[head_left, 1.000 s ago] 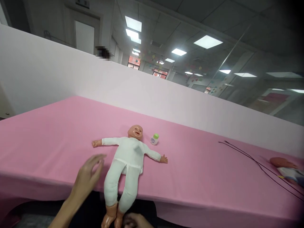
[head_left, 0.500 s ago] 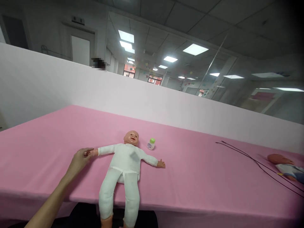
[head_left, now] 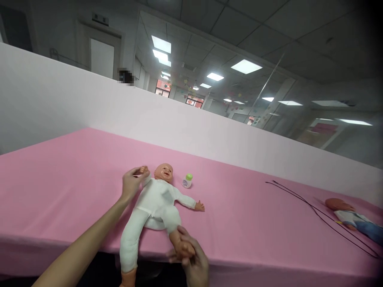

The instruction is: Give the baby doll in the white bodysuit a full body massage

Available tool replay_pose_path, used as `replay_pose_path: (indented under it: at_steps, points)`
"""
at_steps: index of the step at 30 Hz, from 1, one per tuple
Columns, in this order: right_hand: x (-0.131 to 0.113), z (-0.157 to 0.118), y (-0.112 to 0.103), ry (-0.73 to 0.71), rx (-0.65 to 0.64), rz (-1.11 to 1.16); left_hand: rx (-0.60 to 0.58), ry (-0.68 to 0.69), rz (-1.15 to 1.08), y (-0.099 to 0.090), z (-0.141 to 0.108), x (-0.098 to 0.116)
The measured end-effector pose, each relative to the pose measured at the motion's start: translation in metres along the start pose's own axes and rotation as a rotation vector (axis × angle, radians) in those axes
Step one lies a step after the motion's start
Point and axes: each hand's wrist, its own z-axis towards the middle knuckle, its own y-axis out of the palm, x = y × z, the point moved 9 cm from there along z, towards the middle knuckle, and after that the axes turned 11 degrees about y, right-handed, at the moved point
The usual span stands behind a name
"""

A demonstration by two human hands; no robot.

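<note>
A baby doll in a white outfit lies on its back on the pink-covered table, its legs toward me. My left hand is closed round the doll's arm near its hand, holding it raised beside the head. With my right hand I grip the doll's other leg at the foot; that knee is bent and lifted. The remaining leg hangs over the table's front edge. The doll's free arm stretches out on the cloth. Just beyond it stands a small clear bottle with a green cap.
Two thin black cords run across the right of the table. Beyond them lies a second doll in white and blue. A white partition rises along the back edge, with a person's blurred head behind it.
My left hand has raised the doll's arm up toward its head. My right hand has come into view and taken hold of a foot, bending that leg upward.
</note>
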Motion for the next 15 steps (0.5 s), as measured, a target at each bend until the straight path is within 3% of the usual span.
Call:
replay_pose_path:
  at_steps: [4, 7, 9, 11, 12, 15]
  points:
    - [-0.020, 0.070, 0.048, -0.024, -0.097, -0.140, -0.336, 0.133, 0.198, 0.055, -0.015, 0.006]
    - [-0.022, 0.111, 0.063, -0.004, -0.071, -0.134, -0.466, 0.186, 0.348, 0.069, -0.024, -0.006]
    - [-0.022, 0.118, 0.064, 0.013, -0.074, -0.117, -0.491, 0.188, 0.335, 0.069, -0.023, -0.015]
    - [-0.019, 0.108, 0.060, 0.036, -0.123, -0.091, -0.443, 0.156, 0.233, 0.062, -0.015, -0.026]
    - [-0.015, 0.098, 0.055, 0.049, -0.153, -0.060, -0.365, 0.136, 0.174, 0.052, -0.009, -0.032]
    - [0.004, 0.053, 0.028, 0.098, -0.221, 0.069, -0.017, 0.063, 0.065, 0.009, 0.005, -0.058]
